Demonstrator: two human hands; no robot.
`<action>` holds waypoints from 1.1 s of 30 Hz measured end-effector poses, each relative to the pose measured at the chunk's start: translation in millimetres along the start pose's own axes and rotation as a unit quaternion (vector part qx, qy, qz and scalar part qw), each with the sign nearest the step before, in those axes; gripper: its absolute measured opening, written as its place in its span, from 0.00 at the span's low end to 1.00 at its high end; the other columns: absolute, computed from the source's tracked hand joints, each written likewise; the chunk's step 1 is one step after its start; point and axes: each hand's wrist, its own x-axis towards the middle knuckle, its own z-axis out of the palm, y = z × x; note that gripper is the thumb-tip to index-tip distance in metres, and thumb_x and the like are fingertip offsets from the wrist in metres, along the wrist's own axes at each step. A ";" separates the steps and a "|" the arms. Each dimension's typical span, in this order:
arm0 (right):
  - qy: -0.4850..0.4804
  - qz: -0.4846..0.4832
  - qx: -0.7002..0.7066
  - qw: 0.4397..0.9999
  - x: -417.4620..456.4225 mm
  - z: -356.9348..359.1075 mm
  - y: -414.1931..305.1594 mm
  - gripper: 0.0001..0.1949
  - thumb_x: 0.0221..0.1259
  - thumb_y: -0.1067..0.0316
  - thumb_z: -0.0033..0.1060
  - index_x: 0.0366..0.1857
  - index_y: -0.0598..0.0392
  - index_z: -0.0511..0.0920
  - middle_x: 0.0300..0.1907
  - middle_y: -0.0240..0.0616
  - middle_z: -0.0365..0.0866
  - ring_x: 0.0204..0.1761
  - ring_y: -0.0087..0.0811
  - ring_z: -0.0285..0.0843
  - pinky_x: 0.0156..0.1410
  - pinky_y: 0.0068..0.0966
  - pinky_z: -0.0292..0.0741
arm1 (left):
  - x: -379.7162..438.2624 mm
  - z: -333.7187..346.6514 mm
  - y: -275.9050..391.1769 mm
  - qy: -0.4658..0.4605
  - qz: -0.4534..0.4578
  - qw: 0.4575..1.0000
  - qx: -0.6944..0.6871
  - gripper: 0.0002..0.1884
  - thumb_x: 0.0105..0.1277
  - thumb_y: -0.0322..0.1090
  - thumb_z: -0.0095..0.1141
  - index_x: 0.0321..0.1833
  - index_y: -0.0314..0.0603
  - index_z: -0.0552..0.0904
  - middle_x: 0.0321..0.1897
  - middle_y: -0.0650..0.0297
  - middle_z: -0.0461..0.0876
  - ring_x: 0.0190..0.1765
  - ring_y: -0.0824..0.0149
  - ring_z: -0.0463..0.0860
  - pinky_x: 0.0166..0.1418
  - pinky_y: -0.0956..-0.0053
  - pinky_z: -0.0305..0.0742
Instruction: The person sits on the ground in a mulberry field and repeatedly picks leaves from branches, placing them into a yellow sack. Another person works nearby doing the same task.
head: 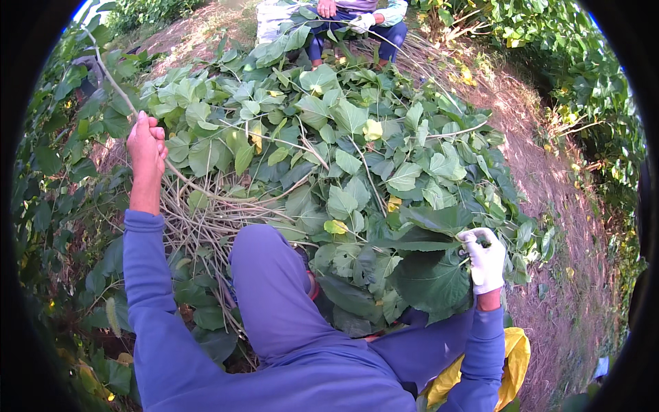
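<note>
My bare left hand (146,139) is closed round a long, thin branch (195,188), raised at the left. The branch runs up past my fist and curves down across the pile. At the right, my right hand (482,257), in a white glove, grips the stalks of several large dark-green leaves (432,278), which hang to the left of my fingers. A broad heap of cut leafy stems (350,118) lies before me. Left of my knee is a pile of stripped stems (211,211).
Across the heap sits a co-worker (355,26) with a gloved hand on a stem, beside a white sack (269,23). Leafy bushes (566,51) line the right side. Yellow fabric or plastic (515,355) lies by my right sleeve. Dry ground (551,206) slopes along the right.
</note>
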 end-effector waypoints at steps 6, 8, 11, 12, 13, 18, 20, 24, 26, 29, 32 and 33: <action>0.149 -0.014 -0.068 0.986 -39.4 -114.0 -22.2 0.06 0.68 0.70 0.58 0.35 0.59 0.82 0.35 0.30 0.82 0.36 0.18 0.74 0.42 0.18 0.72 | 18.7 -99.4 -109.2 0.124 -0.123 0.980 0.096 0.18 0.75 0.53 0.44 0.37 0.46 0.70 0.16 0.70 0.68 0.12 0.76 0.61 0.14 0.78 0.54; 0.211 -0.003 -0.098 0.973 -59.7 -158.9 -14.7 0.06 0.67 0.69 0.58 0.35 0.59 0.82 0.36 0.30 0.82 0.38 0.19 0.74 0.46 0.18 0.71 | 16.3 -147.1 -163.3 0.129 -0.141 0.976 0.107 0.17 0.74 0.52 0.46 0.36 0.46 0.70 0.16 0.68 0.69 0.13 0.74 0.63 0.14 0.76 0.56; 0.261 0.026 -0.098 0.960 -90.8 -207.8 -11.1 0.06 0.66 0.68 0.59 0.36 0.60 0.81 0.36 0.31 0.82 0.40 0.20 0.74 0.50 0.20 0.70 | -3.9 -208.0 -241.2 0.170 -0.248 0.929 0.216 0.14 0.72 0.47 0.49 0.36 0.45 0.71 0.15 0.65 0.68 0.14 0.71 0.67 0.16 0.74 0.57; 0.258 0.009 -0.052 0.965 -94.9 -225.0 2.9 0.07 0.66 0.68 0.60 0.36 0.60 0.81 0.35 0.31 0.82 0.40 0.20 0.74 0.51 0.19 0.69 | 0.6 -260.7 -264.3 0.157 -0.273 0.909 0.274 0.14 0.71 0.45 0.50 0.41 0.40 0.76 0.21 0.59 0.77 0.18 0.66 0.74 0.17 0.70 0.63; 0.260 0.021 -0.092 0.961 -104.1 -236.9 8.5 0.07 0.66 0.67 0.61 0.37 0.59 0.81 0.35 0.30 0.81 0.40 0.20 0.74 0.51 0.19 0.69 | -10.0 -277.0 -289.5 0.153 -0.225 0.946 0.177 0.19 0.69 0.44 0.52 0.48 0.30 0.80 0.34 0.50 0.85 0.25 0.59 0.81 0.25 0.61 0.73; 0.289 0.127 -0.070 0.946 -203.1 -314.4 35.0 0.06 0.67 0.67 0.59 0.36 0.58 0.79 0.33 0.28 0.79 0.37 0.19 0.72 0.48 0.20 0.69 | -12.6 -253.1 -317.2 0.094 -0.093 0.826 0.548 0.24 0.60 0.44 0.59 0.45 0.23 0.79 0.46 0.39 0.83 0.50 0.43 0.81 0.56 0.58 0.72; 0.259 0.175 -0.070 0.947 -223.0 -319.9 41.1 0.05 0.65 0.69 0.59 0.34 0.57 0.79 0.32 0.28 0.78 0.36 0.18 0.71 0.47 0.20 0.69 | 1.8 -230.6 -307.0 0.033 -0.062 0.799 0.597 0.22 0.61 0.45 0.59 0.44 0.27 0.80 0.42 0.42 0.84 0.46 0.47 0.82 0.53 0.58 0.72; 0.160 0.270 -0.259 0.914 -238.6 -304.3 100.9 0.01 0.60 0.75 0.60 0.33 0.58 0.79 0.29 0.27 0.79 0.30 0.17 0.70 0.38 0.18 0.68 | 7.1 -139.1 -272.6 -0.083 -0.084 0.912 0.393 0.17 0.65 0.41 0.59 0.45 0.30 0.81 0.35 0.58 0.83 0.37 0.65 0.80 0.45 0.69 0.74; 0.126 0.330 -0.185 0.917 -255.3 -294.8 157.2 0.02 0.59 0.76 0.59 0.33 0.58 0.79 0.28 0.27 0.79 0.28 0.18 0.71 0.35 0.20 0.69 | -14.8 -49.6 -245.3 -0.136 -0.159 0.909 0.360 0.17 0.66 0.40 0.58 0.49 0.32 0.82 0.33 0.65 0.81 0.30 0.73 0.76 0.34 0.75 0.71; 0.116 0.317 0.055 0.940 -290.2 -285.7 239.8 0.07 0.65 0.72 0.53 0.40 0.57 0.81 0.33 0.28 0.82 0.31 0.21 0.77 0.38 0.20 0.73 | -63.7 65.8 -190.5 -0.294 -0.141 0.879 0.349 0.17 0.67 0.39 0.57 0.51 0.33 0.81 0.36 0.62 0.82 0.32 0.71 0.79 0.34 0.75 0.74; 0.220 0.313 0.042 0.923 -342.6 -283.6 306.1 0.10 0.69 0.68 0.50 0.47 0.55 0.80 0.41 0.31 0.82 0.37 0.23 0.77 0.45 0.21 0.74 | -106.5 132.6 -165.5 -0.453 -0.075 0.812 0.361 0.18 0.66 0.40 0.57 0.50 0.30 0.81 0.38 0.57 0.84 0.38 0.65 0.83 0.39 0.70 0.78; 0.240 0.319 0.038 0.916 -353.0 -278.0 320.9 0.10 0.70 0.67 0.49 0.48 0.55 0.79 0.42 0.31 0.81 0.38 0.23 0.77 0.46 0.22 0.74 | -123.9 153.9 -164.3 -0.496 -0.041 0.784 0.371 0.18 0.66 0.41 0.57 0.49 0.30 0.81 0.39 0.55 0.85 0.40 0.62 0.84 0.41 0.67 0.78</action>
